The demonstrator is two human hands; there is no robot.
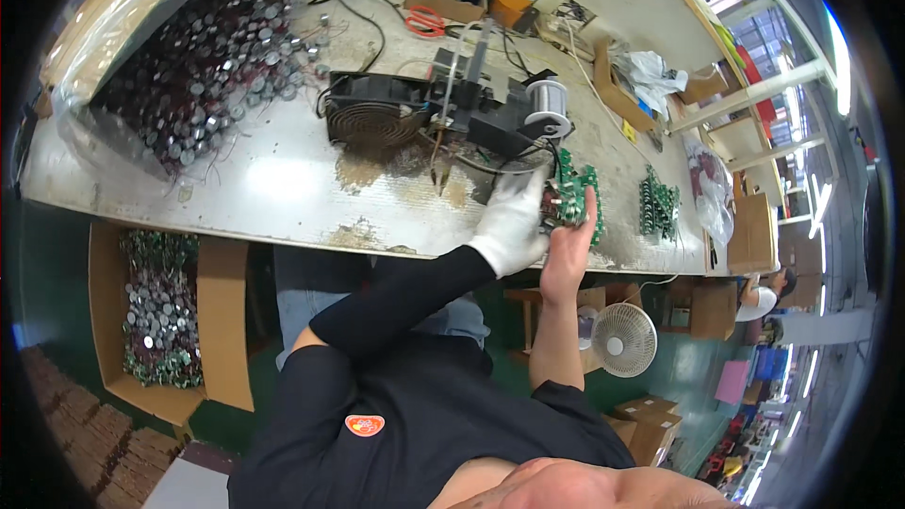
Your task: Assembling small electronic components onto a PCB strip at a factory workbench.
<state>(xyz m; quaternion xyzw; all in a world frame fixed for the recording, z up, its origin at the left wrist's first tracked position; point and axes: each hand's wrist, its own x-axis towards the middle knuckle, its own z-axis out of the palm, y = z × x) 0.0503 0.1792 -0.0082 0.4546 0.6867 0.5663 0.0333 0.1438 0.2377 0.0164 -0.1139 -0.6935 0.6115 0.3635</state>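
Observation:
At the bench's front edge both my hands are around a cluster of green circuit boards (567, 205). My left hand (512, 226), in a white glove, closes on the cluster's left side, with its fingertips partly hidden. My bare right hand (567, 254) holds the right side, its fingers pointing up along the boards. More green boards (592, 179) lie just beyond and beside the hands. Behind my left hand stands a black soldering machine (481, 99) with a spool of silvery wire (547, 106). A black fan (375, 111) sits to its left.
A large heap of small round metal parts with wires (222, 75) covers the bench's left. Another row of green boards (658, 205) lies at right. Red scissors (424, 22) lie behind. An open carton of parts (212, 320) stands below left; a white fan (624, 339) stands below right.

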